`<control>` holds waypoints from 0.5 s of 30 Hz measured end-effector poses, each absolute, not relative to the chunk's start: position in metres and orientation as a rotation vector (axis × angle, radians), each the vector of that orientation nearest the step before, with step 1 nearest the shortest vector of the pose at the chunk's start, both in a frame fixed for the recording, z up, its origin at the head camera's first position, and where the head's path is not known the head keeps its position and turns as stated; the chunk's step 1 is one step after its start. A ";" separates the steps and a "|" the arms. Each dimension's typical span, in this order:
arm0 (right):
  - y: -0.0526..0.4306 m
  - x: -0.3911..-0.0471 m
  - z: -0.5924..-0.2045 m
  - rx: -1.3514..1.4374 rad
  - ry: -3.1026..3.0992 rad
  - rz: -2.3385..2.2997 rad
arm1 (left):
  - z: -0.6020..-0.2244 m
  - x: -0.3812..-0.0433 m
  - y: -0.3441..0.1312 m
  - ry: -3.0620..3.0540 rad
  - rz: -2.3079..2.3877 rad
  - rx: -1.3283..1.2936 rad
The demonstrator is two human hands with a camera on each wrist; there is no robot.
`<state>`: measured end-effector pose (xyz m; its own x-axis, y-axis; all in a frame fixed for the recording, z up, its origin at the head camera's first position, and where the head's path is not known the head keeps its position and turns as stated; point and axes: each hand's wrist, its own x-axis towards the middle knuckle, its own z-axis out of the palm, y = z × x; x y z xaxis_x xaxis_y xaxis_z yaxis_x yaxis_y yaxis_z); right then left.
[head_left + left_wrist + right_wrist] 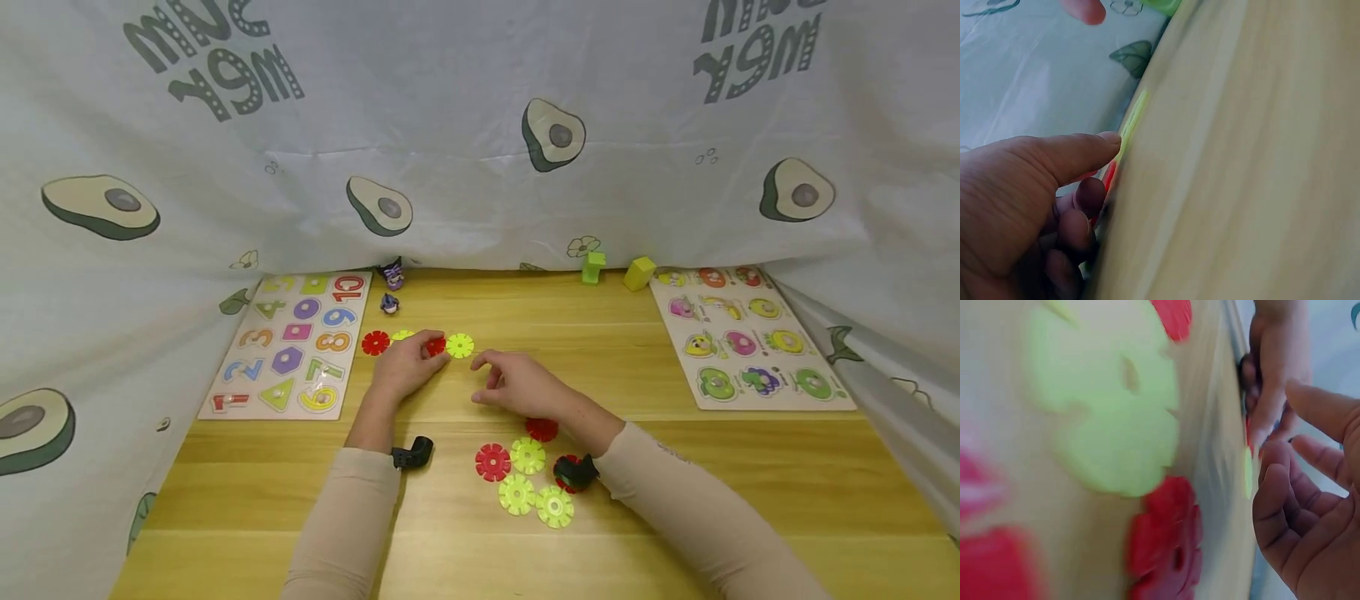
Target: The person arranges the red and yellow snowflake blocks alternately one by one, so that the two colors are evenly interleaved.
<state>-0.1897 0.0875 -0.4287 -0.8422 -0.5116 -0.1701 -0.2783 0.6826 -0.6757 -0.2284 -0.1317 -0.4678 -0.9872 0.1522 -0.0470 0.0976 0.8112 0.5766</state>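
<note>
A row of toothed plastic discs lies flat on the table: a red disc (376,342), a partly covered yellow-green disc (402,335), a second red disc (436,347) and a yellow-green end disc (460,345). My left hand (405,367) rests over the row, its thumb and forefinger around the second red disc; in the left wrist view the thumb (1079,153) reaches the yellow-green edge. Right of the row my right hand (522,383) hovers with bent fingers, holding nothing. Below it lie several loose discs, including a red one (492,462) and a yellow-green one (517,495).
A number-and-shape puzzle board (232,367) lies at left, a fruit puzzle board (693,379) at right. Two small figurines (392,275) stand at the back left. A green block (592,268) and a yellow block (639,273) sit by the avocado-print cloth (465,208).
</note>
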 end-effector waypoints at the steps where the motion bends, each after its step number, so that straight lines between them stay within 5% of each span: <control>1: 0.091 -0.183 -0.428 -0.639 2.530 -0.948 | -0.468 -0.227 -0.128 2.897 0.947 0.225; 15: 0.113 -0.122 -0.437 -0.899 2.480 -0.730 | -0.472 -0.227 -0.097 2.881 0.940 0.217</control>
<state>-0.1219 0.1131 -0.4367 -0.7122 -0.6762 -0.1883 -0.4663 0.6563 -0.5932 -0.2275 -0.0968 -0.4723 -0.9845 0.1673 -0.0535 0.1035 0.7989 0.5925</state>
